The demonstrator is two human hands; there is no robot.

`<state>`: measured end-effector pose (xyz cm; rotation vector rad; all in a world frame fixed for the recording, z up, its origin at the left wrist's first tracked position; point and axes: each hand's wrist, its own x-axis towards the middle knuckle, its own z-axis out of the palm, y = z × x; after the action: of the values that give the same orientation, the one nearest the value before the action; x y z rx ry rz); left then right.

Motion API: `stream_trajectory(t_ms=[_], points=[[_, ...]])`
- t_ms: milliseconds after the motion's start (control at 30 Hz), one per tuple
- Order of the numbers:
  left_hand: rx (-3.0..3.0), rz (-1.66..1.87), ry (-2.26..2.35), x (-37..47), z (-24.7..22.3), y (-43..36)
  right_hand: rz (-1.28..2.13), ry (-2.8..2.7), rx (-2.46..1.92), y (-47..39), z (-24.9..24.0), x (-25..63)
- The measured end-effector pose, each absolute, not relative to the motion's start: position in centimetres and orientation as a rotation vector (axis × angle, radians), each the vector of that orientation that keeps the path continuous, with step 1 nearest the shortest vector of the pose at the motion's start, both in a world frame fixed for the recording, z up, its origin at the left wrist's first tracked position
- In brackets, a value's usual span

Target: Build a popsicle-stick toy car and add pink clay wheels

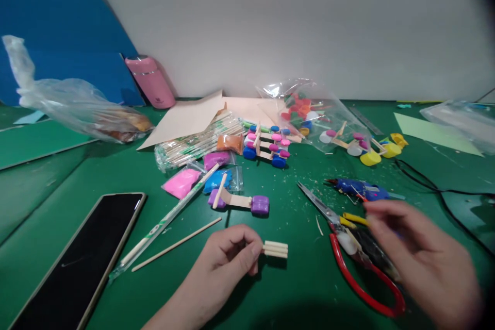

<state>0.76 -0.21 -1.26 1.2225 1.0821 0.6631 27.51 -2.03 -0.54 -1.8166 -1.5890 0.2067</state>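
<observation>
My left hand (232, 258) pinches a few short cut pieces of round wooden stick (279, 249) between thumb and fingers, their ends pointing right. My right hand (421, 255), slightly blurred, hovers at the right with thumb and index finger together; what is between them, if anything, I cannot make out. Beside it lie red-handled scissors (335, 250), blades towards the back, and a yellow rod-like piece (356, 218). A blue glue gun (359, 189) rests just behind. Beyond my left hand stands a small craft-stick piece with purple clay ends (260, 204). A loose thin stick (178, 244) lies to its left.
A phone (77, 263) and a wrapped pair of chopsticks (166, 224) lie left. Behind are clay packets (183, 183), bundled chopsticks (201, 139), blue-and-pink craft pieces (266, 147) and a clear bag (328, 113). A pink bottle (152, 82) leans at the back. Black cable (421, 180) runs right.
</observation>
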Motion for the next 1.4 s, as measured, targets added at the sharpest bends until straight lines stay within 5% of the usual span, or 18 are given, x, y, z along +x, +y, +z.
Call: stream_trajectory(t_ms=[200,433,867,1167,1267,1400], points=[[1.205,0.66,0.967,0.7,-1.2,-0.2,1.19,-1.857,-1.543,-2.0,1.2,19.9],[1.14,0.729,0.967,0.5,-1.6,-0.4,1.584,-1.522,-1.486,-2.4,-0.1,17.9],[0.978,0.895,0.987,1.7,-1.6,-0.8,1.468,-1.085,-1.321,-3.0,-2.3,14.5],[1.026,0.887,1.105,1.6,-1.4,-0.7,1.373,-1.27,-1.436,-3.4,-3.0,15.3],[1.032,0.851,1.139,1.5,-1.6,-0.7,1.142,-1.383,-1.621,-3.3,-2.1,18.4],[1.053,0.852,1.173,1.6,-1.6,-0.9,0.427,-1.254,-1.912,-2.0,-1.0,25.4]])
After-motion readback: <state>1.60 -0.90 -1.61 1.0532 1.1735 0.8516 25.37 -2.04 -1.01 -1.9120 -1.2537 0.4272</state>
